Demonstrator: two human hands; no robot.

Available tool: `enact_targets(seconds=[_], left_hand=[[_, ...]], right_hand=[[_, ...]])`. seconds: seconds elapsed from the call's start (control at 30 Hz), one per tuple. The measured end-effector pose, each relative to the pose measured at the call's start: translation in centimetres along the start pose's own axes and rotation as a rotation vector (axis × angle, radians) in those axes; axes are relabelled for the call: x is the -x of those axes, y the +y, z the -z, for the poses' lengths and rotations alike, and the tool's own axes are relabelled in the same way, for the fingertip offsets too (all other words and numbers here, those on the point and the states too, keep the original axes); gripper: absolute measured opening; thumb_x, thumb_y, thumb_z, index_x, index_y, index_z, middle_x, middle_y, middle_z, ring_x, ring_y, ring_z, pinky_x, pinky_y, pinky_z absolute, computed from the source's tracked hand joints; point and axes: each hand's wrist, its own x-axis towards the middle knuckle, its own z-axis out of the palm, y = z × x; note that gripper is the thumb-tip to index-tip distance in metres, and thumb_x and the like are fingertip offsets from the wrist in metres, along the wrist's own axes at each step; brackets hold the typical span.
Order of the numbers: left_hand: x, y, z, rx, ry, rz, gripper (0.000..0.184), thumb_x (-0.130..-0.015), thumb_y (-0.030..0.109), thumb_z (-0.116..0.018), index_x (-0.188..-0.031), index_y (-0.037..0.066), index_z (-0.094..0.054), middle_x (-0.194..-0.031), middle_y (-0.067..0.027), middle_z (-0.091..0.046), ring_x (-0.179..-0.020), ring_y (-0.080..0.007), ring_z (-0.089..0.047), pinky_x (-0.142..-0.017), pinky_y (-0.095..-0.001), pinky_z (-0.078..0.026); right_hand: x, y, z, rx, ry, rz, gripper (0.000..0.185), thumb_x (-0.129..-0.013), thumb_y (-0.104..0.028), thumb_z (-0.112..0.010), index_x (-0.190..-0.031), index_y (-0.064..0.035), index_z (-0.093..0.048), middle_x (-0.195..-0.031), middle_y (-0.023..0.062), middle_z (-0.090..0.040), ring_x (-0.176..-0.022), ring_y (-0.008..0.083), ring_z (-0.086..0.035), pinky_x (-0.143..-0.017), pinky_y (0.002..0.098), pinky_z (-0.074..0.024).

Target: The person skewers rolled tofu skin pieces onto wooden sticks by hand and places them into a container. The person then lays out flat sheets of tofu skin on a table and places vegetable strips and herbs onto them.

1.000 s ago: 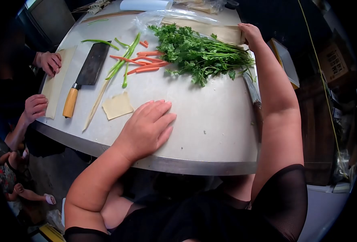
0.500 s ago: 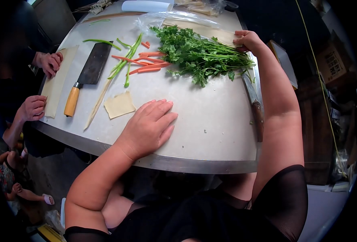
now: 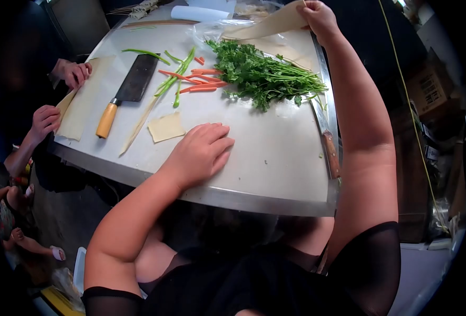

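My left hand (image 3: 202, 154) lies palm down at the near edge of the table (image 3: 275, 179), fingers spread a little, beside a small square pale sheet (image 3: 166, 128). At the far right, my right hand (image 3: 317, 18) pinches the end of a long pale sheet (image 3: 272, 25), which is lifted there and slopes down to the left. Below it rests a pile of leafy green herbs (image 3: 264, 73). Carrot sticks (image 3: 204, 79) and green onions (image 3: 177, 73) lie left of the herbs. A cleaver (image 3: 138, 76) with a wooden handle lies farther left.
A knife (image 3: 328, 142) lies along the right table edge. At the left, a co-worker's hands (image 3: 76, 73) hold another pale sheet (image 3: 88, 100). A white roll (image 3: 199, 13) and clear plastic are at the far side. Another person's legs (image 3: 25, 237) show at the lower left.
My right hand has closed on the pale sheet's end and raised it away from the herbs. My left hand stays on the table. The co-worker's sheet has its edge lifted, and the view has shifted slightly.
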Motion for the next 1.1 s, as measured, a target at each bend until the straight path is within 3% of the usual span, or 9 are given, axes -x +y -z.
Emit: enact_targets(seconds=[0.23,0.37,0.47,0.5,0.53,0.6,0.7,0.9,1.1], left_hand=[[0.5,-1.1,-1.5,0.006,0.073,-0.055,0.021,-0.083,0.011,-0.064,-0.104,0.007,-0.068,-0.113,-0.0111,-0.065,-0.111,-0.0312,-0.059,-0.097,-0.0407,-0.047],[-2.9,3.0,1.5,0.215,-0.296,0.419,0.035,-0.09,0.029,-0.064,-0.118,0.008,-0.065,-0.118,-0.0111,-0.065,-0.114,-0.0295,-0.059,-0.098,-0.0401,-0.046],[-3.7,5.3,1.6,1.3,0.036,0.526,0.084,-0.09,0.066,-0.047,-0.148,0.008,-0.03,-0.143,-0.0187,-0.043,-0.134,-0.0307,-0.041,-0.107,-0.0437,-0.037],[-3.4,6.4,1.8,1.546,0.103,0.522,0.097,-0.087,0.076,-0.04,-0.153,0.009,-0.016,-0.15,-0.0214,-0.034,-0.139,-0.0319,-0.034,-0.11,-0.0459,-0.033],[-3.0,7.2,2.2,1.71,0.102,0.523,0.106,-0.084,0.081,-0.035,-0.154,0.008,-0.005,-0.153,-0.0254,-0.024,-0.142,-0.036,-0.027,-0.112,-0.0484,-0.03],[-1.1,7.7,1.7,1.977,0.282,0.576,0.098,-0.086,0.079,-0.031,-0.15,0.007,-0.015,-0.148,-0.0264,-0.031,-0.136,-0.0381,-0.035,-0.111,-0.053,-0.03],[1.0,6.5,0.5,2.066,0.712,0.758,0.083,-0.091,0.075,-0.026,-0.134,0.005,-0.038,-0.136,-0.0223,-0.043,-0.124,-0.0386,-0.046,-0.105,-0.0577,-0.037],[2.4,4.6,0.9,2.142,0.609,0.523,0.09,-0.089,0.077,-0.024,-0.145,0.007,-0.031,-0.136,-0.0247,-0.044,-0.124,-0.0396,-0.047,-0.106,-0.0562,-0.036],[2.4,5.9,1.9,2.116,0.389,0.414,0.094,-0.088,0.079,-0.02,-0.146,0.005,-0.031,-0.139,-0.0303,-0.043,-0.124,-0.0455,-0.049,-0.108,-0.056,-0.036]], right_hand=[[3.7,-14.5,5.6,0.034,0.185,0.243,0.021,-0.091,-0.012,-0.064,-0.108,0.0001,-0.063,-0.086,0.0108,-0.067,-0.073,0.0196,-0.068,-0.056,0.0314,-0.0576],[9.6,-20.7,8.5,0.14,0.106,0.245,0.031,-0.085,-0.006,-0.062,-0.115,0.003,-0.063,-0.085,0.0103,-0.068,-0.065,0.0178,-0.067,-0.047,0.0274,-0.055],[15.2,-23.6,5.8,0.356,-0.073,0.083,0.032,-0.083,-0.005,-0.062,-0.114,0.0017,-0.066,-0.085,0.0129,-0.069,-0.059,0.0178,-0.067,-0.049,0.0286,-0.0565],[16.3,-22.9,3.7,0.37,-0.113,0.039,0.034,-0.084,-0.006,-0.063,-0.118,-0.0033,-0.066,-0.089,0.0151,-0.07,-0.061,0.0201,-0.069,-0.051,0.0326,-0.0578],[12.1,-15.6,1.3,-0.025,-0.432,0.228,0.036,-0.085,-0.011,-0.068,-0.117,0.004,-0.062,-0.097,0.0143,-0.07,-0.084,0.0241,-0.071,-0.071,0.034,-0.0611],[21.5,-18.3,-3.7,-0.247,-0.551,-0.006,0.053,-0.091,-0.018,-0.066,-0.138,-0.0002,-0.048,-0.107,0.0148,-0.065,-0.09,0.0248,-0.067,-0.077,0.0325,-0.0573],[26.7,-16.4,-7.5,0.055,-0.612,0.045,0.056,-0.092,-0.033,-0.066,-0.134,0.0003,-0.053,-0.11,0.0113,-0.066,-0.097,0.0183,-0.063,-0.087,0.0298,-0.0494],[31.2,-3.3,-7.9,0.013,-0.366,-0.009,0.063,-0.09,-0.029,-0.069,-0.139,0.0035,-0.046,-0.126,0.0141,-0.061,-0.112,0.0176,-0.057,-0.095,0.0295,-0.0448],[33.9,-3.9,-6.6,-0.087,-0.386,-0.101,0.078,-0.086,-0.03,-0.073,-0.145,0.0043,-0.035,-0.13,0.0172,-0.054,-0.115,0.0225,-0.054,-0.1,0.0324,-0.0413]])
